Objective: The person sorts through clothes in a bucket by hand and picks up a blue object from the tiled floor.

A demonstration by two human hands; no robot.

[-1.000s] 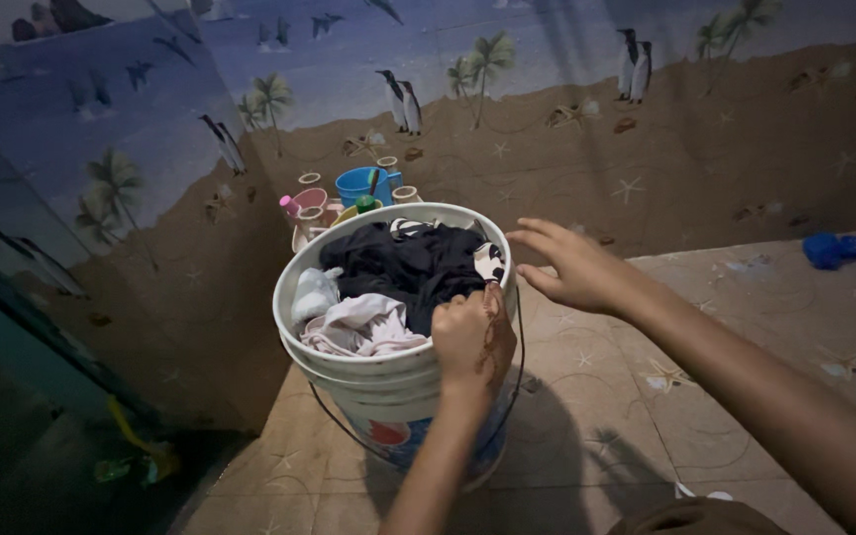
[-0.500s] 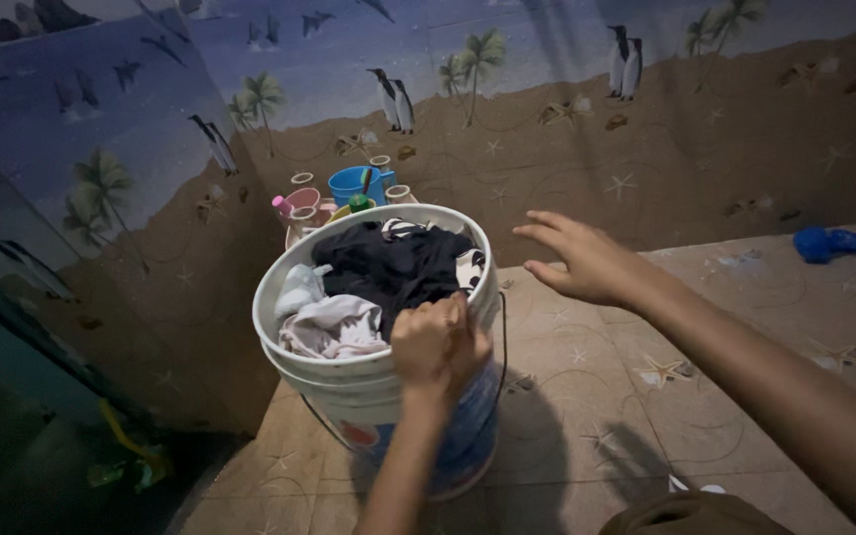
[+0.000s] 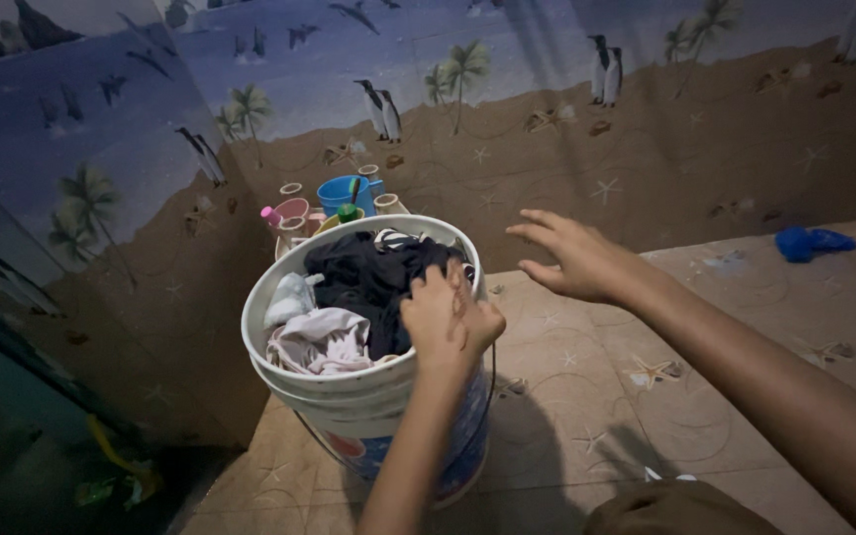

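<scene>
A: We're looking down at the white bucket (image 3: 349, 381), which stands on the tiled floor (image 3: 586, 386) in the corner, just in front of the wall with its penguins and palm trees. It's heaped to the brim with laundry: a dark garment (image 3: 368, 277) across the middle and back, a pale pink cloth (image 3: 321, 342) at the near left.

B: And our left hand (image 3: 448, 319)?

A: Curled over the near rim, fingers folded down onto the edge and the dark fabric. It reads as a grip on the rim (whether cloth is pinched in too, we can't tell). Our right hand (image 3: 571, 260) is open, fingers spread, hovering just beside the bucket's right side and touching nothing.

B: So how far along are we?

A: By our judgement, early. The bucket is full, and no laundry lies outside it. One hand has hold, the other hasn't closed on anything.

B: Anything crowding us?

A: Behind the bucket, against the wall, sits a cluster of plastic cups, a blue mug (image 3: 349, 190) among them. A blue rag (image 3: 809, 242) lies well apart at the far right. The wire handle hangs down the bucket's side, and the wall hems in the left.
</scene>
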